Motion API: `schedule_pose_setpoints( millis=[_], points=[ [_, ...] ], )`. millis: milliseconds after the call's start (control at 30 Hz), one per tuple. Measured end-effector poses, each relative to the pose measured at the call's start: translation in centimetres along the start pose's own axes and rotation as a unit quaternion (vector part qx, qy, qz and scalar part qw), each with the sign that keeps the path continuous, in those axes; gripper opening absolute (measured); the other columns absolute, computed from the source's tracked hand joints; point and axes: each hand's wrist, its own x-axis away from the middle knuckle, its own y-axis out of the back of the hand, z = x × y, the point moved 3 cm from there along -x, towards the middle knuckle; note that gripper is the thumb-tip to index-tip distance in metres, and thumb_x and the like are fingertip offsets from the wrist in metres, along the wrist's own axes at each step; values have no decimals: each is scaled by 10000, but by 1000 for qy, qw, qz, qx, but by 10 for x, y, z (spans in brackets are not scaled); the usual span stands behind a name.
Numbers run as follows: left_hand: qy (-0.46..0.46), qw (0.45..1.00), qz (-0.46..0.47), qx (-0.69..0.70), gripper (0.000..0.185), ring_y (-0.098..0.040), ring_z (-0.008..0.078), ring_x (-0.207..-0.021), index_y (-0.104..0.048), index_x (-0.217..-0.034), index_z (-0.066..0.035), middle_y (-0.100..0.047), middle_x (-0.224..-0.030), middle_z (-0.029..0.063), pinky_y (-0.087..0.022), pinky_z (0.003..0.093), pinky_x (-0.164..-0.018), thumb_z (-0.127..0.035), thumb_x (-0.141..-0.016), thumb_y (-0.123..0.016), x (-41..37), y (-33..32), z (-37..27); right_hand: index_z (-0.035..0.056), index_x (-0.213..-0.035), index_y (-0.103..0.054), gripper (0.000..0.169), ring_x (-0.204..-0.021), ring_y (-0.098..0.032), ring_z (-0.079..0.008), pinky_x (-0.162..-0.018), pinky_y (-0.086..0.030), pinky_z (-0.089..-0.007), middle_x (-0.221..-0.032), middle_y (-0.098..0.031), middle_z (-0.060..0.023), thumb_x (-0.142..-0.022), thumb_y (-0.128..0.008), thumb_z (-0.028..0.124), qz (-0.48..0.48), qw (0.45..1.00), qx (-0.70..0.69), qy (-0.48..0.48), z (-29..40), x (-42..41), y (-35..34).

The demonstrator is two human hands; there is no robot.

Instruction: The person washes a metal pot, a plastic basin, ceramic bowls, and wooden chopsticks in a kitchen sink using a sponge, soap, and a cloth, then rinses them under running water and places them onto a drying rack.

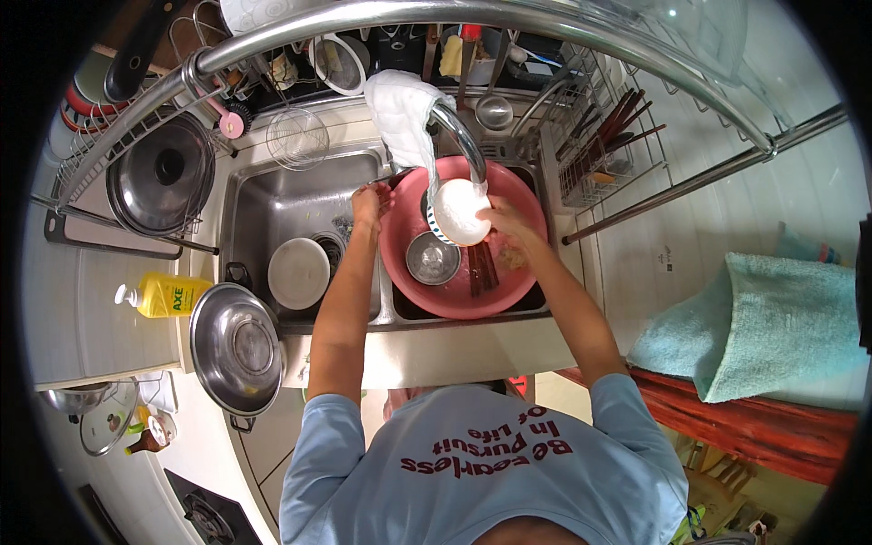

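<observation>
My right hand (505, 219) grips the right rim of a white ceramic bowl (463, 212) with a patterned outer wall, under the stream of the curved metal faucet (466, 136). Below the bowl, a pink plastic basin (402, 272) fills the right sink; in it lie a metal bowl (433, 257), brown chopsticks (482, 270) and a yellowish scrubber (512, 257). My left hand (372, 203) is at the basin's left edge, fingers apart, near the faucet lever; nothing shows in it. A white cloth (402, 116) is draped over the faucet.
A pale round dish (298, 273) sits in the left sink basin (272, 204). Left of the sink are a yellow dish soap bottle (170, 295), a metal pan (237, 347) and a lidded pan (161, 172). Overhead runs a metal rack rail (409, 22); a wire chopstick basket (599, 163) stands right.
</observation>
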Motion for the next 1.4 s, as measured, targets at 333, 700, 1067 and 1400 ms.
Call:
schedule_pose_setpoints(
  millis=[333,700,1067,1400],
  points=[
    [-30,994,66,-79,180,-609,167,-633,-583,-873,-29,-624,-770,83,-503,287,-521,-99,-894,-419,-10,2,-2,-18,-1072,-517,349,-566,-561,-124,-433,-459,-269,-784,-598,-80,-728,-532,36,-93,989,114,-31,24,20,20],
    [79,965,237,-83,184,-651,180,-766,-564,-1006,8,-647,-912,126,-551,276,-623,14,-836,-494,84,-85,29,40,-1146,-476,510,-864,-609,-275,-722,-494,-368,-1021,-599,-165,-664,-598,150,-223,924,271,153,89,71,-14],
    [26,934,249,-253,286,-463,104,-504,-602,-1097,-71,-562,-708,10,-377,268,-407,-117,-825,-524,86,-60,55,61,-1106,-387,596,-786,-590,-419,-640,-485,-483,-1018,-525,-217,-667,-724,283,-285,733,562,255,94,129,-36],
    [-45,895,315,-312,319,-589,146,-804,-558,-1169,24,-632,-963,103,-474,262,-688,-29,-858,-506,112,-31,-1,77,-1090,-476,665,-654,-617,-264,-477,-481,-345,-1141,-467,-142,-554,-789,314,-310,578,661,365,177,260,-109]
  ],
)
